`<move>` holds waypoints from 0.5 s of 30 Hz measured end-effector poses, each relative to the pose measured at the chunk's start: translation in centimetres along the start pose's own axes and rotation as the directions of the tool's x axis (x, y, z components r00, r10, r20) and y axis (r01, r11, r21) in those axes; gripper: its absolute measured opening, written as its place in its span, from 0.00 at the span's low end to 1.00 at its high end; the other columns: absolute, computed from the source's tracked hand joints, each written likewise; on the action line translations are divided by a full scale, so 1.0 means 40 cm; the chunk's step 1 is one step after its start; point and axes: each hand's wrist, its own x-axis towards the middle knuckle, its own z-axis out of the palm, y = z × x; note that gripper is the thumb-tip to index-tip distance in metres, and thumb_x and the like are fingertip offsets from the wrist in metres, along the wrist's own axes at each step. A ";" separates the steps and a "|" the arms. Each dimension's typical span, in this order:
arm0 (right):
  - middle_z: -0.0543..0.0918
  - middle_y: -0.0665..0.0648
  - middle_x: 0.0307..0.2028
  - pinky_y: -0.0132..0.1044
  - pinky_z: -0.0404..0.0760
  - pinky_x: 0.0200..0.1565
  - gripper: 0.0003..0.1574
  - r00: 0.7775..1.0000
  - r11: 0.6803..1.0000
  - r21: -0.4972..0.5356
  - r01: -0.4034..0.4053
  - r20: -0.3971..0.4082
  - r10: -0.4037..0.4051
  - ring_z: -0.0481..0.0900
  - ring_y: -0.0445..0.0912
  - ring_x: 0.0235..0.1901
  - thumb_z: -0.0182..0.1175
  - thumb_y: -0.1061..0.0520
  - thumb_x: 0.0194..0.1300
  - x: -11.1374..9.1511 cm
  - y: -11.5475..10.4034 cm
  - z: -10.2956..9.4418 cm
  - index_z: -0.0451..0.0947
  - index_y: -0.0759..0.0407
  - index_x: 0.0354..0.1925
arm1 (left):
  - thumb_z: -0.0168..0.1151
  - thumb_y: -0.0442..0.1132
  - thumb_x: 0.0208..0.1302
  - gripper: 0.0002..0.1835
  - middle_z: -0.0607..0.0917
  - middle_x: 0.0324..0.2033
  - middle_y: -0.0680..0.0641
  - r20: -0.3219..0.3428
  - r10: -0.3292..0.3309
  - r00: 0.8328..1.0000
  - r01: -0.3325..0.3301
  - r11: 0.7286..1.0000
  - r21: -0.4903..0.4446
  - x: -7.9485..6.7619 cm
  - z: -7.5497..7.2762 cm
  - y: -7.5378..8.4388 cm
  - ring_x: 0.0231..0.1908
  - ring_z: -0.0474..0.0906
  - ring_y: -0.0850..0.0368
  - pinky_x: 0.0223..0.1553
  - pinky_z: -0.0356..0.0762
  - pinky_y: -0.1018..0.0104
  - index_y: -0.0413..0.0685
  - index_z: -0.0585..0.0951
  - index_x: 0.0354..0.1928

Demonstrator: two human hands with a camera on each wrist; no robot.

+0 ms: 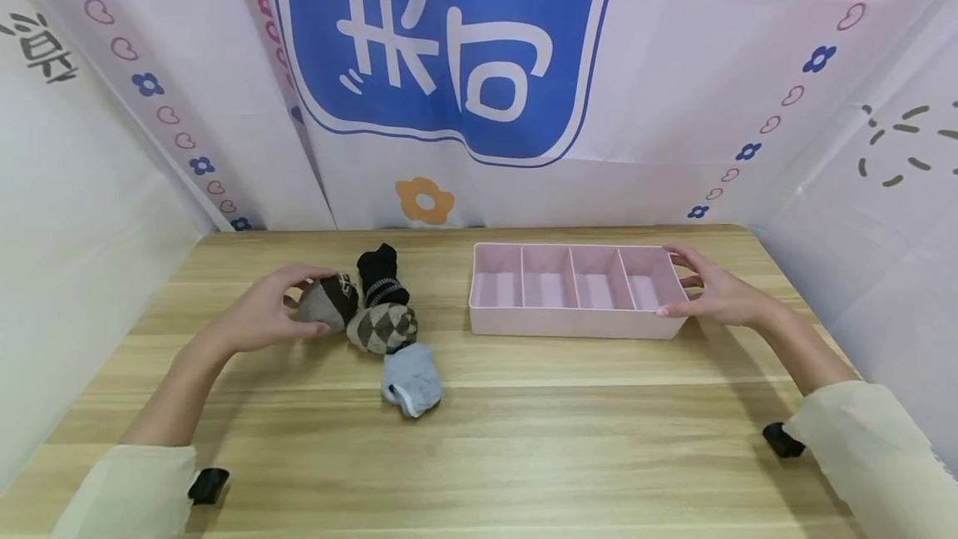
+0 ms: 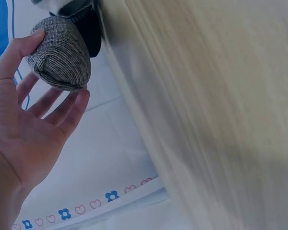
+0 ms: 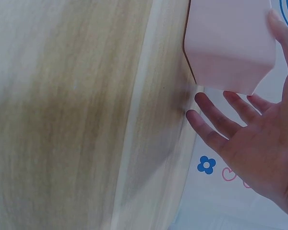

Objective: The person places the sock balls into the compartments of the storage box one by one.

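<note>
At the left, my left hand (image 1: 262, 306) holds a rolled sock (image 1: 320, 308), grey with a dark patterned cuff, between thumb and fingers. In the left wrist view the ribbed grey sock (image 2: 60, 52) sits between the thumb and the fingertips. Beside it lie a black rolled sock (image 1: 380, 269), a brown checkered one (image 1: 383, 328) and a light grey one (image 1: 413, 381). My right hand (image 1: 714, 289) grips the right end of a pink divided box (image 1: 569, 323), thumb at the front corner and fingers at the back. The box's smooth end (image 3: 230, 52) fills the top of the right wrist view.
A wood-grain table (image 1: 479, 456) bears everything. Behind it hangs a white printed cloth (image 1: 651, 90) with a blue sign, and similar cloth walls stand at both sides. The box's several compartments hold nothing visible.
</note>
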 end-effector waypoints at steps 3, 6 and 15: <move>0.58 0.77 0.73 0.35 0.81 0.49 0.65 1.000 1.000 0.000 -0.008 0.006 0.008 0.71 0.73 0.64 0.72 0.60 0.61 0.000 -0.003 0.000 0.41 0.64 0.81 | 0.80 0.38 0.51 0.40 0.80 0.60 0.35 -0.015 0.003 1.000 -0.003 1.000 0.002 0.002 -0.004 0.008 0.52 0.77 0.42 0.44 0.84 0.57 0.36 0.75 0.67; 0.58 0.77 0.73 0.36 0.81 0.50 0.65 1.000 1.000 -0.010 -0.017 0.007 0.017 0.71 0.73 0.64 0.72 0.60 0.62 -0.001 -0.003 -0.001 0.40 0.64 0.81 | 0.81 0.38 0.51 0.41 0.81 0.60 0.35 -0.027 0.017 1.000 -0.017 1.000 0.002 0.014 -0.007 0.028 0.53 0.77 0.43 0.44 0.83 0.59 0.37 0.75 0.68; 0.54 0.78 0.75 0.38 0.81 0.50 0.65 0.999 0.999 -0.018 -0.031 0.012 0.031 0.72 0.72 0.64 0.73 0.59 0.62 0.003 0.000 0.000 0.40 0.63 0.81 | 0.80 0.40 0.52 0.41 0.81 0.60 0.36 -0.034 0.034 0.999 -0.034 0.999 0.006 0.059 0.009 0.107 0.54 0.77 0.42 0.46 0.84 0.47 0.40 0.75 0.69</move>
